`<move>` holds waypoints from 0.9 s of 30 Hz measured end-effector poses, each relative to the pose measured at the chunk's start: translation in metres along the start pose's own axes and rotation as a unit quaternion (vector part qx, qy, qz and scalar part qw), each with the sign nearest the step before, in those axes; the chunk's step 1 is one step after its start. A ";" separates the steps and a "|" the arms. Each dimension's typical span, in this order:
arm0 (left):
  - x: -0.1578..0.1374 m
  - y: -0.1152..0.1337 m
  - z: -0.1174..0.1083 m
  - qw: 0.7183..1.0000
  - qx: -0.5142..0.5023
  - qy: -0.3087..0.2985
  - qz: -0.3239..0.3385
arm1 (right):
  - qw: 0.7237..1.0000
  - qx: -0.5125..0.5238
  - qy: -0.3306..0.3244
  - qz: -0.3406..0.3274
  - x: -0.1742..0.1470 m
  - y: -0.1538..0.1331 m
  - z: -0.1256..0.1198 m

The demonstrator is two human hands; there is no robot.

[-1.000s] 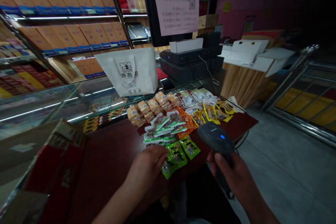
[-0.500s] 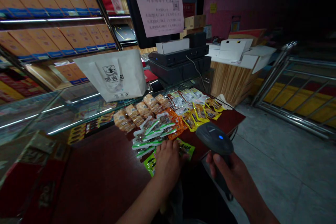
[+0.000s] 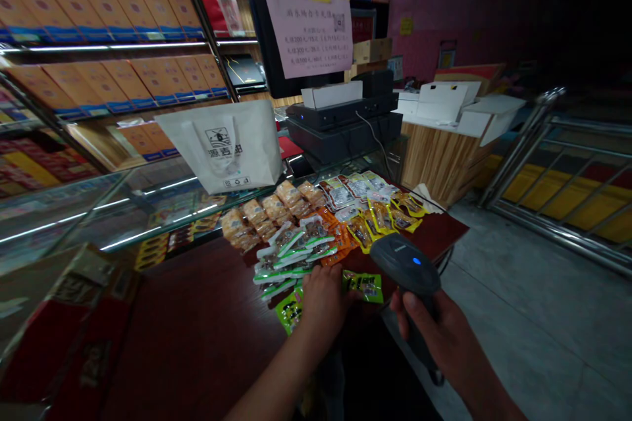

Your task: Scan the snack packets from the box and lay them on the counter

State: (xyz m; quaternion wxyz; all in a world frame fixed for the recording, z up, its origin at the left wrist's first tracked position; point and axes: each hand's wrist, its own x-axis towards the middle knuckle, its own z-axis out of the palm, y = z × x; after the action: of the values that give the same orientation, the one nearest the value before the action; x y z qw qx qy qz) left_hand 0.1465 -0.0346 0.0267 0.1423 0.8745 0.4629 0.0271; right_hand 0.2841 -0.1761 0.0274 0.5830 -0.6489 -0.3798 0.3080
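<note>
My right hand (image 3: 434,322) grips a dark grey barcode scanner (image 3: 405,266) by its handle; a blue light glows on its top. At the near edge of the dark red table, my left hand (image 3: 326,293) is closed on a green snack packet (image 3: 364,286), its thumb against the packet's near side. Another green packet (image 3: 290,311) shows left of that hand, partly covered by it. Just beyond lie overlapping green-and-white packets (image 3: 291,253), orange packets (image 3: 340,240) and yellow packets (image 3: 380,217). Behind these are wrapped tan snacks (image 3: 266,210) and silvery packets (image 3: 340,192).
A white paper bag (image 3: 232,148) stands on the glass counter (image 3: 123,197). Behind it are a monitor with a pink notice (image 3: 311,33) and a black cash drawer (image 3: 340,135). An open cardboard box (image 3: 54,322) stands left. A metal railing (image 3: 557,177) is at the right.
The green packet by my left thumb has shifted right and turned, showing more of itself. The whole view has shifted slightly. The scanner stays in my right hand.
</note>
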 end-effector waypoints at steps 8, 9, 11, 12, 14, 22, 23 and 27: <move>0.009 -0.001 0.006 0.995 -0.092 0.023 -0.011 | 1.000 -0.007 0.018 0.014 -0.001 -0.002 0.001; 0.008 -0.002 0.007 0.992 -0.125 0.027 -0.008 | 1.000 -0.005 0.019 0.020 -0.001 -0.003 0.002; 0.006 -0.004 0.007 0.978 -0.206 0.034 -0.011 | 0.999 -0.001 0.019 0.026 -0.002 -0.006 0.002; 0.005 -0.007 0.006 0.966 -0.253 0.043 -0.018 | 0.999 0.000 0.020 0.026 -0.003 -0.007 0.002; 0.001 -0.014 -0.001 0.930 -0.359 0.069 -0.040 | 1.000 -0.004 0.016 0.017 -0.004 -0.007 0.003; -0.037 -0.069 -0.049 0.800 -0.556 0.185 -0.126 | 0.993 0.027 -0.116 0.006 -0.016 0.000 0.026; -0.042 -0.075 -0.052 0.794 -0.559 0.200 -0.131 | 0.990 0.036 -0.136 0.009 -0.018 0.000 0.031; -0.057 -0.094 -0.058 0.788 -0.544 0.253 -0.137 | 0.984 0.055 -0.167 0.019 -0.026 -0.001 0.048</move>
State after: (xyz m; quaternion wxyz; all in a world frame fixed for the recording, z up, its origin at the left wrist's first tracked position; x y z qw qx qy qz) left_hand 0.0281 -0.0177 0.0616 0.4744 0.5415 0.5063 0.4748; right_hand 0.2299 -0.1736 0.0210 0.5401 -0.5625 -0.4420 0.4433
